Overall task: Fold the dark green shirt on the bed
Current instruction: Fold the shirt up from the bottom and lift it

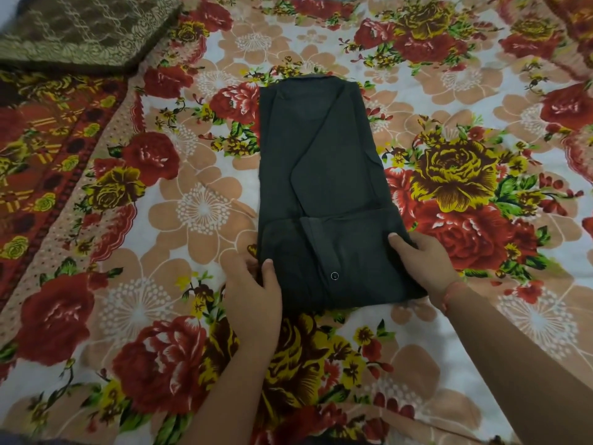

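The dark green shirt (321, 187) lies on the bed as a long narrow rectangle, its sides folded inward and its collar end far from me. A small round button shows near its near end. My left hand (253, 293) grips the shirt's near left corner, thumb on top and fingers under the edge. At the near right edge, my right hand (420, 261) holds the cloth the same way, with a red thread around its wrist.
The bed is covered by a floral sheet (192, 203) with red and yellow roses. A brown and gold patterned cushion (83, 30) lies at the far left corner. Red patterned cloth (41, 149) runs along the left side.
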